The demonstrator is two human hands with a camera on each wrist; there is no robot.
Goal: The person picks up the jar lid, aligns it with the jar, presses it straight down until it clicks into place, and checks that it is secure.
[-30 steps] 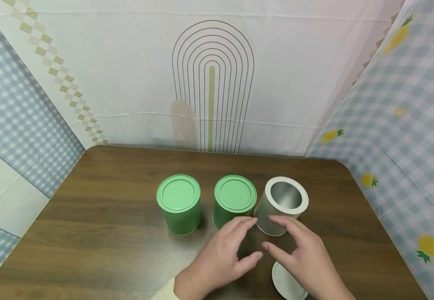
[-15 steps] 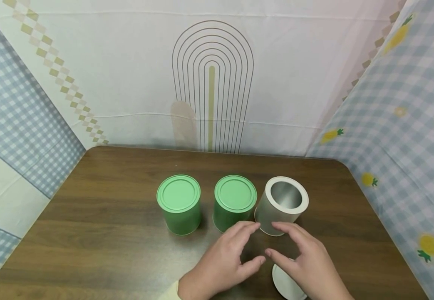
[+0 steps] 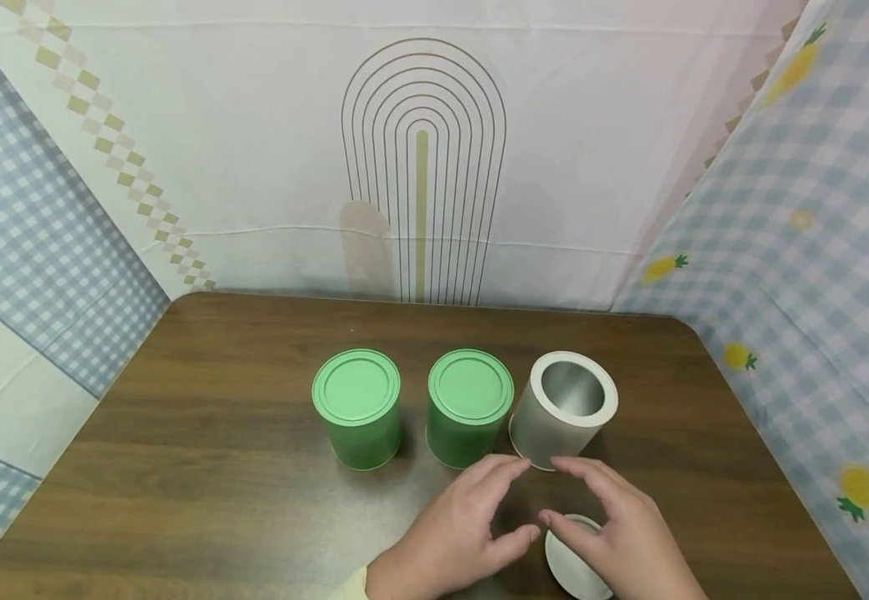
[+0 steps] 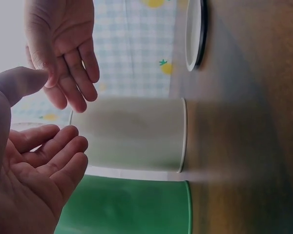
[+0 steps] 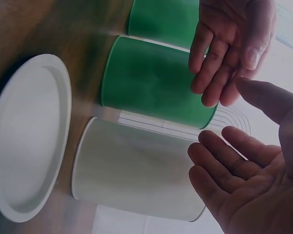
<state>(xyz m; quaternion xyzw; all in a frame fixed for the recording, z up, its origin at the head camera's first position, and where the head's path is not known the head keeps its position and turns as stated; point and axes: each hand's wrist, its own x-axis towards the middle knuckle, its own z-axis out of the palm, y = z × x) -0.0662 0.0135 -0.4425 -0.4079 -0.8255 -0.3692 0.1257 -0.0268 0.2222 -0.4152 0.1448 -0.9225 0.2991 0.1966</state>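
Note:
A white can (image 3: 550, 429) stands without its lid on the right of a row, its metallic inside showing. Flat on the table in front of it lies a round white lid (image 3: 571, 567), partly covered by my right hand (image 3: 625, 529) in the head view. My left hand (image 3: 456, 529) faces the right one across a small gap, palms inward, fingers gently bent and thumbs toward each other. Both hands are in the air before the white can and hold nothing. The wrist views show the can (image 4: 132, 134) beyond the fingertips and the lid (image 5: 31, 136) below the hands.
Two green cans with lids on, one at the left (image 3: 357, 392) and one in the middle (image 3: 470, 392), stand in line with the white can. The brown wooden table (image 3: 179, 467) ends at a patterned cloth backdrop (image 3: 269, 150), with checked cloth on both sides.
Both hands have drawn back a little toward the table's near side and slightly to the right, keeping the same pose. The cans and the lid stay where they were.

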